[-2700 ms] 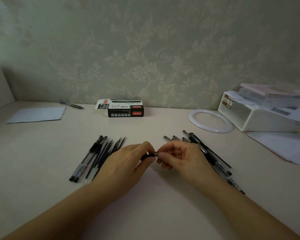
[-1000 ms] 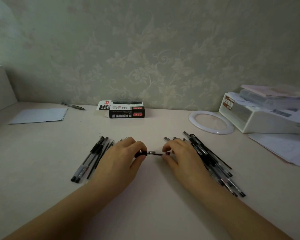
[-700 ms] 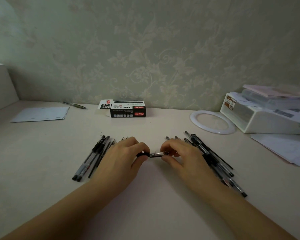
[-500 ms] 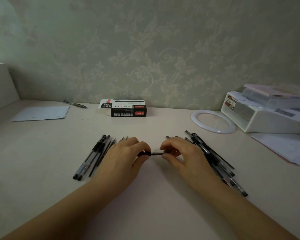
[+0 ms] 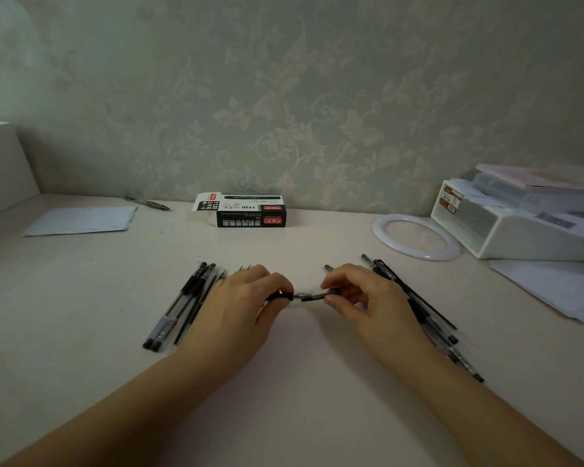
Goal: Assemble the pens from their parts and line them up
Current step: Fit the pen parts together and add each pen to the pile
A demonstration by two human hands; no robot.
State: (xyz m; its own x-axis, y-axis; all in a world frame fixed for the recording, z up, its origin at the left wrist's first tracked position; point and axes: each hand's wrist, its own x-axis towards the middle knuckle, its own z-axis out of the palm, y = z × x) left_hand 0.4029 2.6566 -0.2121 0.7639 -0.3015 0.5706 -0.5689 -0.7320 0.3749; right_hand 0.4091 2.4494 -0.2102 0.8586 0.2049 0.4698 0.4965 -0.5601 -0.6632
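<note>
My left hand (image 5: pixel 241 308) grips a black pen body (image 5: pixel 280 295) whose metal tip pokes out to the right. My right hand (image 5: pixel 368 298) pinches a black pen cap (image 5: pixel 317 295) by its far end, and the cap's mouth meets the pen tip. Both hover just above the table's middle. A row of pens and thin refills (image 5: pixel 182 306) lies to the left, partly under my left hand. A heap of pens (image 5: pixel 429 315) lies to the right, partly behind my right hand.
A black and white pen box (image 5: pixel 246 212) sits by the wall. A white ring (image 5: pixel 415 235) and a white storage box (image 5: pixel 520 227) with papers stand at the right. A paper sheet (image 5: pixel 81 220) and a loose pen (image 5: pixel 147 202) lie at the back left.
My right hand took a cap from beside the right heap and brought it to the tip of the pen held in my left hand. The left hand stayed in place.
</note>
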